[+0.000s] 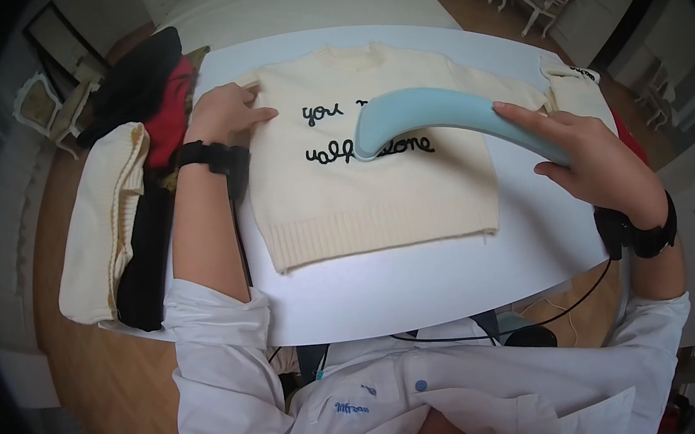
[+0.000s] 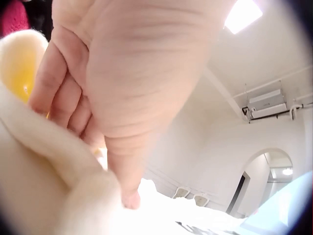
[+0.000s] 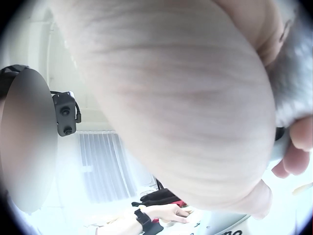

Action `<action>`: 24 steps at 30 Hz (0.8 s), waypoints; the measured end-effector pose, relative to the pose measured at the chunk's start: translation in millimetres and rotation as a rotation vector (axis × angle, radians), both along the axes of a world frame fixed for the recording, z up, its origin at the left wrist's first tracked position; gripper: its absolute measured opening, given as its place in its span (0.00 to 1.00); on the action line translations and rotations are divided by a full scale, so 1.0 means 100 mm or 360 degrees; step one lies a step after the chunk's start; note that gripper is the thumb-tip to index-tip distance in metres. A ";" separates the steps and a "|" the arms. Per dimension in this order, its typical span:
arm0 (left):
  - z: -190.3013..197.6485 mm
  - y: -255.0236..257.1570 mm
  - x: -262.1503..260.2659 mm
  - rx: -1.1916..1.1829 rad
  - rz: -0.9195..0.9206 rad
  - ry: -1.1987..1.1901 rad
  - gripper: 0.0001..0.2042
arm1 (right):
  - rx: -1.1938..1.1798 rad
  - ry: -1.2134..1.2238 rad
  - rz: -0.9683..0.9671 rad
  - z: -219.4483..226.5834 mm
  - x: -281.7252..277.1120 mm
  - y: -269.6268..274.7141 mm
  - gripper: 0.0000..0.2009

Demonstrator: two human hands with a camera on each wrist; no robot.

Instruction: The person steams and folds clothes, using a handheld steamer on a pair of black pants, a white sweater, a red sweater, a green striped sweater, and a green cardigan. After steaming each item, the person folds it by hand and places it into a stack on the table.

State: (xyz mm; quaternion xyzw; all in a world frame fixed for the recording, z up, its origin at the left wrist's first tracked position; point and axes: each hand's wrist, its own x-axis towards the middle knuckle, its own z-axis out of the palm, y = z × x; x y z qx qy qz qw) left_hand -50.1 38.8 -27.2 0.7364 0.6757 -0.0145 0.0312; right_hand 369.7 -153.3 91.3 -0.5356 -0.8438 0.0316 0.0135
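A cream knit sweater (image 1: 370,194) with black stitched lettering lies flat on the white table. My right hand (image 1: 601,159) grips the handle of a light blue, curved handheld device (image 1: 429,107). The index finger stretches along the top of that handle, while the device's far end is over the lettering and hides part of it. On the sweater's upper left side rests my left hand (image 1: 225,116), its thumb extended toward the lettering. In the left wrist view, the fingers (image 2: 66,100) reach down behind a fold of cream fabric (image 2: 49,147).
Folded cream knitwear (image 1: 102,228) and black and red clothes (image 1: 138,86) are piled along the left side of the white table (image 1: 422,293). More folded cream knitwear (image 1: 576,90) lies at the right edge. A black cable (image 1: 574,308) runs along the table's front.
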 end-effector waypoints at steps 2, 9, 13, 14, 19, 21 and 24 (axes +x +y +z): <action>-0.09 0.02 -0.15 0.0065 0.0013 -0.0439 0.27 | -0.0101 -0.0066 0.0007 0.00 -0.14 0.06 0.47; -0.10 0.06 -0.06 0.0064 0.0212 -0.0261 0.22 | 0.0073 0.0133 0.0391 -0.36 -0.63 0.46 0.43; -0.12 0.10 -0.10 0.0087 0.0188 -0.0255 0.21 | 0.0108 0.0291 0.0487 -0.58 -0.85 0.62 0.40; -0.13 0.13 -0.11 0.0065 0.0199 -0.0218 0.21 | 0.0118 0.0287 0.0475 -0.57 -0.82 0.60 0.40; -0.13 0.16 -0.11 0.0017 0.0246 -0.0166 0.25 | 0.0087 0.0212 0.0437 -0.52 -0.57 0.46 0.43; -0.04 0.04 -0.07 -0.0041 0.0202 -0.0395 0.28 | 0.0055 0.0144 0.0356 -0.42 -0.42 0.34 0.44; -0.11 0.05 -0.12 0.0017 0.0052 -0.0426 0.30 | 0.0023 0.0070 0.0253 -0.30 -0.16 0.12 0.45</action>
